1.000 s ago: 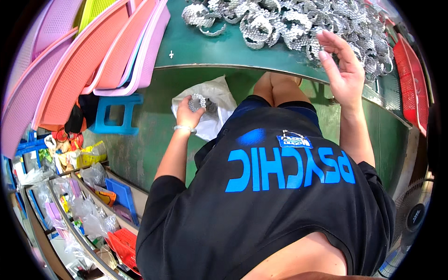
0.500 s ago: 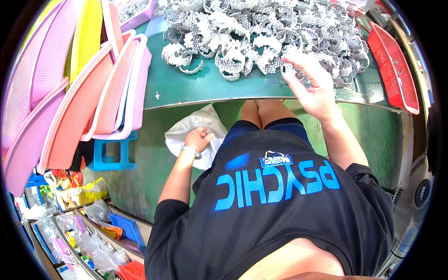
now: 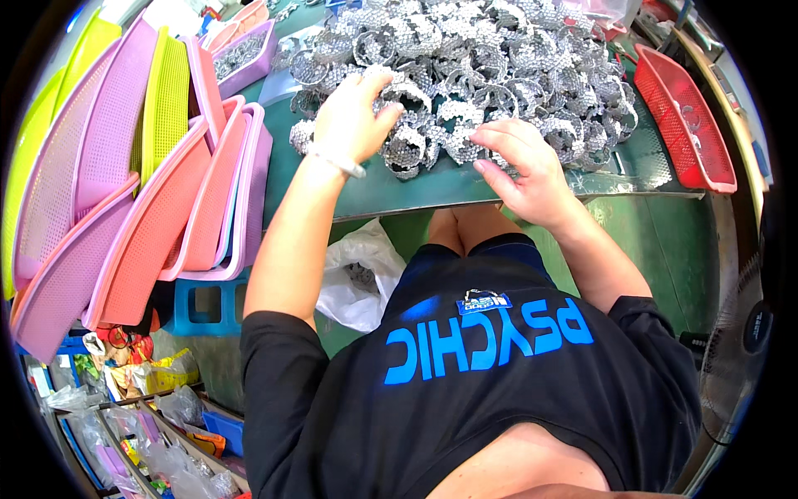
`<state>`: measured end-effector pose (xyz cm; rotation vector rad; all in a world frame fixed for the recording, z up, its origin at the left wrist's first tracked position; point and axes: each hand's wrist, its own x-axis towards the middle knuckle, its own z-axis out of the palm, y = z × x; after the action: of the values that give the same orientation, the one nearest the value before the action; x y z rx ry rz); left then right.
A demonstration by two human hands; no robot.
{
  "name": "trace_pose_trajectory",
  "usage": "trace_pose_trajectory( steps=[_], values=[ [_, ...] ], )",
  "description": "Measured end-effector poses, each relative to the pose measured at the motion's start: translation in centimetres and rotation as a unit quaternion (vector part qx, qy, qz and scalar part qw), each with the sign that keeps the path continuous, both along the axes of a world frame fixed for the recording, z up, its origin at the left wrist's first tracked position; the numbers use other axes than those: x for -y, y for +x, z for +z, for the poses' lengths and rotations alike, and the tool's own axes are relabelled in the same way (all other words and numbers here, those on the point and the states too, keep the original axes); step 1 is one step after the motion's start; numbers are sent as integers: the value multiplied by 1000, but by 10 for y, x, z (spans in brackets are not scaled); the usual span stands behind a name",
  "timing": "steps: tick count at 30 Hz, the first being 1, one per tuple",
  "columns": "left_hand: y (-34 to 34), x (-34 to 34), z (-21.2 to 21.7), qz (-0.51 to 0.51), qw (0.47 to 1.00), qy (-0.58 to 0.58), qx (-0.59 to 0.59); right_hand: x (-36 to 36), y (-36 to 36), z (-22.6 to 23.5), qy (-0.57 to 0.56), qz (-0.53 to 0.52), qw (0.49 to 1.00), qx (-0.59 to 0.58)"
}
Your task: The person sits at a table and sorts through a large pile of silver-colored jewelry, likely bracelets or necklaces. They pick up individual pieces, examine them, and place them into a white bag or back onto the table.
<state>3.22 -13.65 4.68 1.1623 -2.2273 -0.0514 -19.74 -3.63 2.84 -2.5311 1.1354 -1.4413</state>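
Observation:
A big heap of curled silver-grey bands (image 3: 465,58) with a scaly, mesh-like surface covers the green table (image 3: 366,198). My left hand (image 3: 353,121) reaches over the heap's near left side, thumb and fingers apart, and no band shows in it. At the front of the heap, my right hand (image 3: 524,170) is close to the nearest bands, its fingers half bent and spread from the thumb. Whether its fingertips touch a band I cannot tell. Below the table edge, left of my legs, a white bag (image 3: 345,303) gapes, with some grey pieces (image 3: 361,277) inside.
Stacked pink, purple and yellow plastic baskets (image 3: 154,224) crowd the left side, beside a blue stool (image 3: 208,308). A red basket (image 3: 686,125) is at the table's right end. Far left, a purple basket (image 3: 258,71) holds small grey pieces. A fan (image 3: 748,333) stands at right.
My left hand has risen from the white bag to the heap. My right hand has moved slightly down and left. Grey pieces now show inside the bag. The view has shifted a little.

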Motion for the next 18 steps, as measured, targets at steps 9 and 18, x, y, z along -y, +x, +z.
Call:
trace_pose_trajectory(
  steps=[9, 18],
  values=[
    [-6, 24, -4, -7, 998, -48, 44, -4, -12, 0, 17, -7, 1000, 9],
    [-6, 17, -17, 36, 995, -93, -24, 2, -2, -1, 7, 8, 999, -44]
  ],
)
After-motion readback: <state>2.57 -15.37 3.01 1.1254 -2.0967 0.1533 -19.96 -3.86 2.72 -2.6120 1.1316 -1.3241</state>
